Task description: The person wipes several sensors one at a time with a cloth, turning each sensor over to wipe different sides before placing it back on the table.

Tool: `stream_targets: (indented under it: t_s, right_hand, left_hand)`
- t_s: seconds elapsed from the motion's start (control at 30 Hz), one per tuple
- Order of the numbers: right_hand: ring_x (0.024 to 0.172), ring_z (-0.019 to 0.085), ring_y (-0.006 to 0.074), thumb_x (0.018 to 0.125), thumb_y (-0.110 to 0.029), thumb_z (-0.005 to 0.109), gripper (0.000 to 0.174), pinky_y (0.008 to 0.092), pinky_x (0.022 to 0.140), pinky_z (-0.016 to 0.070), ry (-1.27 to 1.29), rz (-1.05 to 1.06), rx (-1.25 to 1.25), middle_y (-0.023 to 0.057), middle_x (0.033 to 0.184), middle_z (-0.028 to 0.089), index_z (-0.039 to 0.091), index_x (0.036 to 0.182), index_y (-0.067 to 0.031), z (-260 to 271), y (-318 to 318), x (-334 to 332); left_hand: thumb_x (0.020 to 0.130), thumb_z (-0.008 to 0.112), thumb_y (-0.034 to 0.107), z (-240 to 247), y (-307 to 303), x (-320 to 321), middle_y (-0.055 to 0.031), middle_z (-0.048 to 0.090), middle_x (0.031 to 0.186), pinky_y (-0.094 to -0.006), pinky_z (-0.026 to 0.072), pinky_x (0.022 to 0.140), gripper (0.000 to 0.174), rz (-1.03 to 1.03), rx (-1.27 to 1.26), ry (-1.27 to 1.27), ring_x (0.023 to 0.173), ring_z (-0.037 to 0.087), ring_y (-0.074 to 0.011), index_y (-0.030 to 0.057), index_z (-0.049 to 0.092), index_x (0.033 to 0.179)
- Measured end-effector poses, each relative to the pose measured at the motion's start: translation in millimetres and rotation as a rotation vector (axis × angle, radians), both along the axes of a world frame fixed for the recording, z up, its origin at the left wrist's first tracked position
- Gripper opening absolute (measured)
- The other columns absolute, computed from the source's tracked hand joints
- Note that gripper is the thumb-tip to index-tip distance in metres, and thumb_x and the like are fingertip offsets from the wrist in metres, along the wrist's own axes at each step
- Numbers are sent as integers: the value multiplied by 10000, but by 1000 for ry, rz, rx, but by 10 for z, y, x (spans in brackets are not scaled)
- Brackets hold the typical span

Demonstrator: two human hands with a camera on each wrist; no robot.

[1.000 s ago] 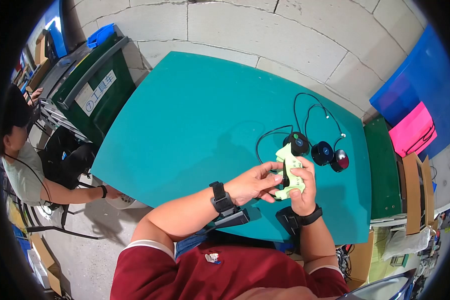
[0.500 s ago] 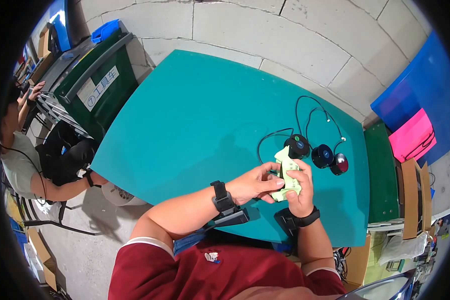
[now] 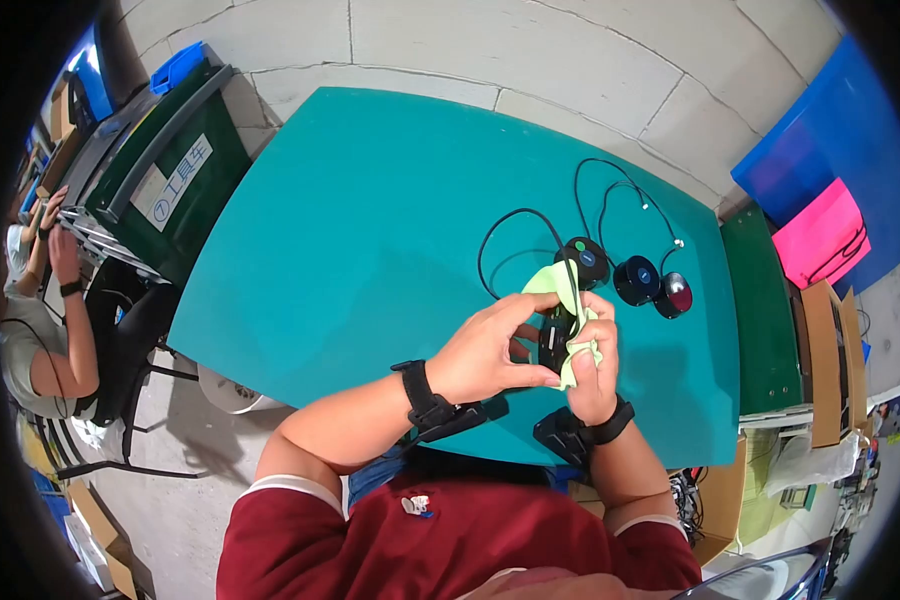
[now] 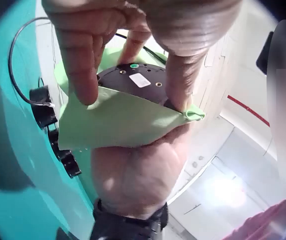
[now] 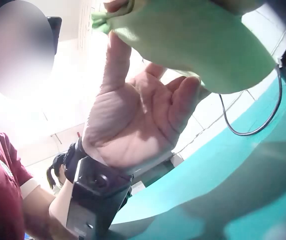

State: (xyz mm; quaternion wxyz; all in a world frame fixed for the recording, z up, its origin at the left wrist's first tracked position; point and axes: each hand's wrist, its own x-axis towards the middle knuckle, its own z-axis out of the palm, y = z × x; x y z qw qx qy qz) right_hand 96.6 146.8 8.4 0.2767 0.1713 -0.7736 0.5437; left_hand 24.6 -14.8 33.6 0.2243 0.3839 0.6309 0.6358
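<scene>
A black round device [image 3: 551,338] with a cable is held between both hands above the table. My left hand [image 3: 478,350] grips its rim between thumb and fingers. My right hand [image 3: 598,362] holds a light green cloth [image 3: 552,279] around the device's far side. In the left wrist view, the device's flat face [image 4: 128,82] shows a white label, a green dot and small brass-coloured holes, while the cloth [image 4: 113,122] covers its lower part. In the right wrist view, the cloth [image 5: 198,45] hides the device, with the left hand [image 5: 138,110] behind it.
Three similar black round devices [image 3: 581,262] lie with their cables on the green table [image 3: 370,220], just beyond the hands. A dark green tool cart [image 3: 175,180] stands to the left, near a seated person [image 3: 45,350]. A block wall [image 3: 450,50] runs behind the table.
The device has turned between the hands, and its dark face and cable now show more. My left fingers have spread wider around it. The cloth has shifted toward its far side.
</scene>
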Motion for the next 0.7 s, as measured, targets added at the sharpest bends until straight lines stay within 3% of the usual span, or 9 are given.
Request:
stream_targets:
  t_s: [0.1,0.2,0.23,0.33,0.43,0.53,0.6,0.63,0.7]
  right_hand:
    - [1044,419,233,882,-181,408,167,369,896,351,-43,6,-78,192,1146,410,424,956,-32,11,-9,-6]
    - [970,458,134,929,-163,331,155,286,831,398,-249,1,-512,93,1122,447,408,1006,-53,-38,-88,-36]
    - [970,458,134,929,-163,331,155,286,831,398,-248,-3,-514,93,1122,447,408,1006,-53,-25,-89,-42]
    - [854,505,77,965,-215,283,220,231,731,433,-542,186,-956,31,983,507,421,1053,-68,89,-101,-80]
    - [847,508,81,966,-230,296,234,236,739,431,-492,162,-940,34,974,511,419,1064,-57,-61,-62,-89]
    - [966,474,140,943,-238,306,284,289,838,397,-294,-15,-480,113,1123,446,409,1093,-20,-15,-97,-47]
    - [1047,432,217,914,-283,373,326,345,897,351,-141,-109,-229,174,1203,362,412,1077,-3,-40,-101,-13]
    - [1064,417,248,900,-286,402,322,370,907,343,-68,-119,-121,195,1190,364,419,1068,-12,-80,-75,-21]
    - [1072,407,286,882,-296,439,322,397,915,331,14,-145,-38,217,1185,362,424,1056,-25,-47,-98,-11]
  left_hand:
    - [627,780,114,23,-9,18,-108,468,1198,-324,509,758,741,37,-97,150,991,563,-231,59,411,1268]
    - [608,783,135,-5,3,29,-127,472,1196,-334,501,782,753,131,-83,434,1008,552,-269,91,421,1267]
    - [608,783,135,-11,4,32,-127,472,1196,-334,501,782,753,126,-83,434,1008,552,-269,91,421,1267]
    - [593,782,140,-18,7,33,-131,470,1200,-347,492,808,772,139,-151,577,1023,541,-291,121,419,1274]
    - [589,779,122,-23,6,33,-128,471,1196,-359,486,824,773,102,-186,533,1021,543,-298,120,415,1271]
    - [607,769,77,-13,17,15,-128,472,1202,-353,490,821,760,61,-101,452,1015,554,-280,107,401,1272]
    - [641,747,26,-21,19,22,-121,456,1230,-343,500,808,750,17,-20,122,1011,561,-246,86,365,1284]
    - [641,747,26,-28,31,16,-121,456,1230,-343,500,808,750,-8,-13,124,1011,561,-246,86,365,1284]
    - [690,715,34,-53,43,1,-96,461,1189,-315,517,739,716,-72,109,-222,984,560,-202,89,339,1297]
